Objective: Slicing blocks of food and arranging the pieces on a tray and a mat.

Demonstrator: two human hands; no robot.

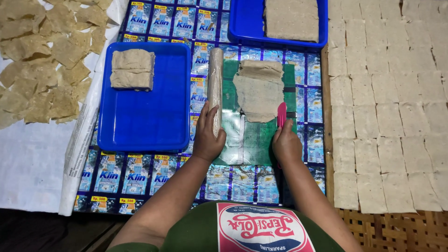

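- Left hand (pixel 207 137) was curled around the lower end of a plastic-wrapped rolling pin (pixel 215 84), which lay lengthwise along the left edge of a green mat (pixel 254 140).
- Right hand (pixel 286 144) was closed on a pink-handled cutter (pixel 281 114), its upper end standing just at the right edge of the dough sheet (pixel 259 93).
- Dough sheet lay flattened on the upper half of the green mat, between the two hands' tools; its top edge was folded over in a thicker band.
- The two hands were apart, one at each side of the mat.
- Surface (pixel 140 179) was covered with printed blue sachet wrappers.
- Blue tray (pixel 144 121) sat left of the rolling pin, holding a folded stack of dough (pixel 133 69) in its far corner.
- Second blue tray (pixel 242 28) at the top held a larger slab of dough (pixel 291 18).
- Cut squares of dough (pixel 387 102) were laid out in rows on a woven mat (pixel 396 231) to the right.
- Dried, yellowish pieces (pixel 42 56) lay spread on white sheeting (pixel 28 163) at far left.
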